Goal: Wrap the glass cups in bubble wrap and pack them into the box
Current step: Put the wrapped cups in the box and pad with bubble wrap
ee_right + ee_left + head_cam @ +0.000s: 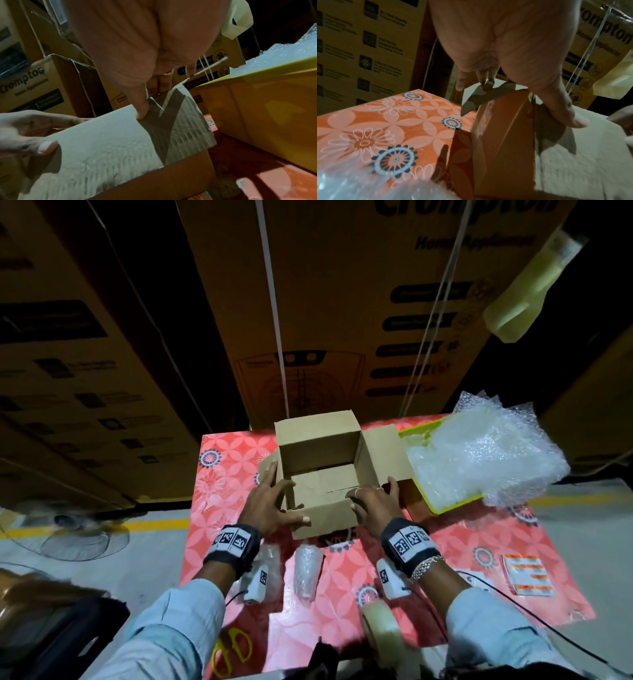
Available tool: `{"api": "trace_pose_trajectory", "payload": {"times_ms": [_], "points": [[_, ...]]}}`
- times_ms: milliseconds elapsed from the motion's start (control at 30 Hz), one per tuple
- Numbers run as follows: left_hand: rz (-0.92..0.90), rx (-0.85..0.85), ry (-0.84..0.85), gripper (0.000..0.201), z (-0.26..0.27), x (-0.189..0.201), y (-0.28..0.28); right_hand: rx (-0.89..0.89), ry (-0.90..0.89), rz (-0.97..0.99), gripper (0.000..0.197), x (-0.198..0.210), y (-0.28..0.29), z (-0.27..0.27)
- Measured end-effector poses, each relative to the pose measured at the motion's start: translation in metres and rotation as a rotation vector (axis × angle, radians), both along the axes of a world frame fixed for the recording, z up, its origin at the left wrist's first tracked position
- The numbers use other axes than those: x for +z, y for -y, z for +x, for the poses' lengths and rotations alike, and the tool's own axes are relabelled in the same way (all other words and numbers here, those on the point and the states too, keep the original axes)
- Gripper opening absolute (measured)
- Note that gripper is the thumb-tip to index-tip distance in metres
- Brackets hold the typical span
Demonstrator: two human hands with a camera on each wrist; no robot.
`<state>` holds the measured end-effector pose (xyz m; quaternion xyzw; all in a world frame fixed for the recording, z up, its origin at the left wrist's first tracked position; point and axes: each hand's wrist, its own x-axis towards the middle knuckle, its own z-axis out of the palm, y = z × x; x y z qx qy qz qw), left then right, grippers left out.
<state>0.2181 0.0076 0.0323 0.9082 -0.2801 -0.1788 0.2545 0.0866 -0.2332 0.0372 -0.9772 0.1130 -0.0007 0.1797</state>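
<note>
Head view shows the box [323, 474] open-topped near the far edge of the tabletop [233, 474], with the left hand [270, 505] spread over its left wall and near flap, thumb laid along the flap, and the right hand [373, 505] gripping the near right corner, fingers hooked over the rim into the inside. The box floor looks bare, though the near wall hides part of it. Two bubble-wrapped cups lie just behind the wrists towards the near edge: one wrapped cup [307, 571] is plain to see, the second wrapped cup [270, 563] is half hidden by the left wrist strap. Loose bubble wrap [486, 453] fills a yellow tray [445, 505] at the far right corner, touching the box's right flap. Yellow scissors [233, 648] and a tape roll [387, 635] sit at the near edge, both partly cut off by sleeves. Both wrist views are mostly palm; the fingertips there are blurred
</note>
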Motion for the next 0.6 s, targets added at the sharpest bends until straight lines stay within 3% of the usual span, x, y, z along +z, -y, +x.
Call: {"api": "trace_pose_trajectory", "payload": {"times_ms": [333,467,600], "points": [[0.031,-0.003,-0.004,0.097,-0.017,0.007,0.0,0.153,-0.169,-0.004,0.021,0.009,0.017,-0.005],[0.013,-0.011,-0.013,0.103,-0.017,0.006,0.0,0.137,-0.107,0.035,0.024,0.004,0.017,-0.012],[-0.05,0.016,-0.036,0.127,-0.016,0.007,-0.004,0.128,0.083,-0.011,0.03,0.008,0.003,-0.02]]}}
